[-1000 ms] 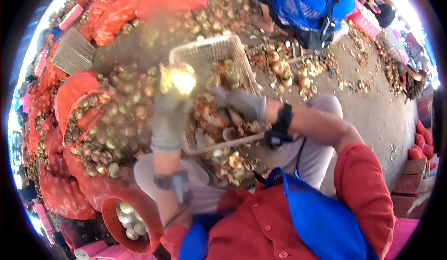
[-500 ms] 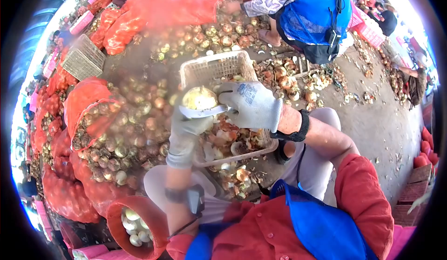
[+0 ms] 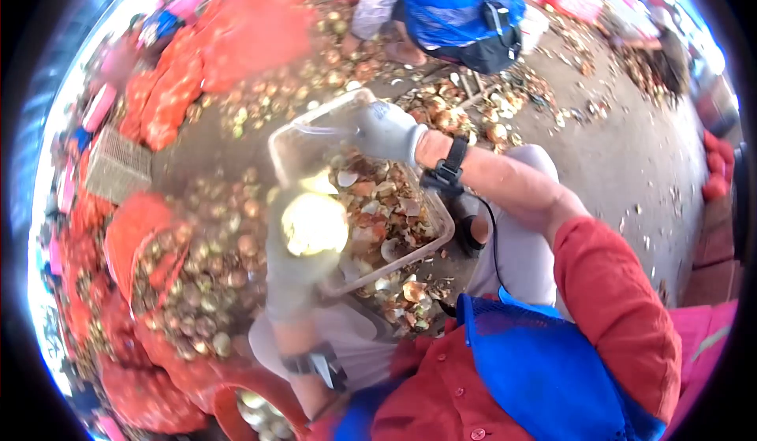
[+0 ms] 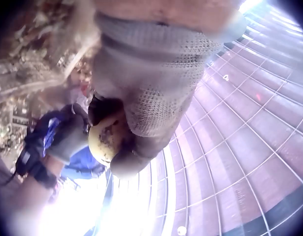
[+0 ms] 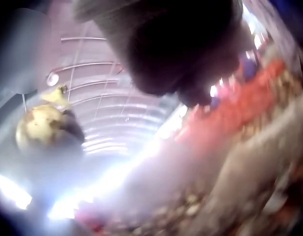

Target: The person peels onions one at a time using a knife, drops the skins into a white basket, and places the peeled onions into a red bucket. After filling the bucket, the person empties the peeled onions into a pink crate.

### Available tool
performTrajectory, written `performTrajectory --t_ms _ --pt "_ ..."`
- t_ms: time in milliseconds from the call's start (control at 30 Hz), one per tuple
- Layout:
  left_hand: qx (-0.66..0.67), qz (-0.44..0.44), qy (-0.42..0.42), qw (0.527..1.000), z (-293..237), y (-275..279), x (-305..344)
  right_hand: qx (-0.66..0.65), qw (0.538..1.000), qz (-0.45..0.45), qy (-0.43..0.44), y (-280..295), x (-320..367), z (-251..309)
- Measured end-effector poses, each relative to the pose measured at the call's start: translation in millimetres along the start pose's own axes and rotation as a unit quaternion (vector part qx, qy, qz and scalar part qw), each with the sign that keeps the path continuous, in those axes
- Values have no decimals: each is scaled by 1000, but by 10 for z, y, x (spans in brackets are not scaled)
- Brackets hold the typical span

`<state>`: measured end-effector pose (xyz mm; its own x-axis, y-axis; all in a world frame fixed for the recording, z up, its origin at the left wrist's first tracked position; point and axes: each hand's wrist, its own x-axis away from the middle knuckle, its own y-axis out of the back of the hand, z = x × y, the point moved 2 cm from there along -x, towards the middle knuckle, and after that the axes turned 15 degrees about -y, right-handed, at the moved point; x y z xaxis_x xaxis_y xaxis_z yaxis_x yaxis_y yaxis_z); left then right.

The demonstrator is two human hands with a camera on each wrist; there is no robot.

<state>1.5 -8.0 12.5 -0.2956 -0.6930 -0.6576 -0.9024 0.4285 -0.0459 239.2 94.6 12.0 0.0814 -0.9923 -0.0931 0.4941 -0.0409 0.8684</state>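
Note:
My gloved left hand [image 3: 290,279] grips a pale, partly peeled onion [image 3: 315,224] over the left side of a crate. In the left wrist view that hand [image 4: 151,93] curls its fingers round the onion [image 4: 100,142]. Above the crate's far end, my gloved right hand [image 3: 388,131] holds what looks like a knife [image 3: 319,130], its thin pale blade blurred and pointing left. The right wrist view has this hand [image 5: 176,49] dark and the onion [image 5: 41,125] off to one side. Brown and white peels [image 3: 382,204] fill much of the plastic crate [image 3: 394,268].
Loose onions [image 3: 213,259] lie heaped at left beside red mesh sacks [image 3: 138,232]. A red bucket [image 3: 230,413] of peeled onions stands by my left knee. Another empty-looking crate [image 3: 118,165] sits far left. A person in a blue vest [image 3: 465,11] is beyond the crate.
The hands were together at the onion half a second ago. Now the right hand has moved away over the crate's far end, and the left hand has come nearer my body with the onion.

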Motion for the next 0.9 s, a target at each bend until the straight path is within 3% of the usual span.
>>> performTrajectory --t_ms 67,133,167,200,267,300,367,400,467,500,600,667,700,733,767,800,867,900 --pt "64 -113 56 990 -49 37 30 -45 998 -20 36 -29 110 -4" --pt "-16 -147 94 984 -11 212 32 -39 993 -3 109 -48 384 233" --pt "10 -180 67 981 -69 183 8 -69 991 99 59 -28 440 386" --pt "42 -209 47 976 -116 125 4 -147 984 81 66 -29 546 449" --pt "67 -236 11 969 -72 116 -29 -254 937 239 0 249 722 682" --pt "95 -257 -25 962 -44 129 -35 -249 938 243 6 151 709 636" --pt "105 -227 -19 968 86 216 8 -186 943 237 139 -80 691 563" --pt "118 -192 -5 974 147 244 31 -186 943 236 139 -115 719 563" --pt "164 -212 -2 963 128 44 35 -198 946 258 -9 -67 778 671" --pt "208 -234 -2 950 119 -35 49 -172 958 192 128 -212 753 609" --pt "250 -205 31 946 158 -144 84 -225 963 124 84 -507 723 593" --pt "258 -188 85 944 388 19 244 -230 961 152 19 -353 778 714" --pt "97 -153 76 981 430 36 309 -215 956 200 26 -327 796 739" --pt "-67 -112 59 990 446 22 327 -200 948 247 32 -322 812 745" --pt "120 -155 97 976 40 -265 148 -206 927 239 202 -680 732 548" --pt "123 -150 99 976 46 -292 142 -207 929 235 198 -612 749 517" --pt "176 -193 122 957 35 -284 186 -408 805 367 223 -219 822 627" --pt "331 -121 113 929 -6 -283 170 -365 786 499 25 151 868 752"
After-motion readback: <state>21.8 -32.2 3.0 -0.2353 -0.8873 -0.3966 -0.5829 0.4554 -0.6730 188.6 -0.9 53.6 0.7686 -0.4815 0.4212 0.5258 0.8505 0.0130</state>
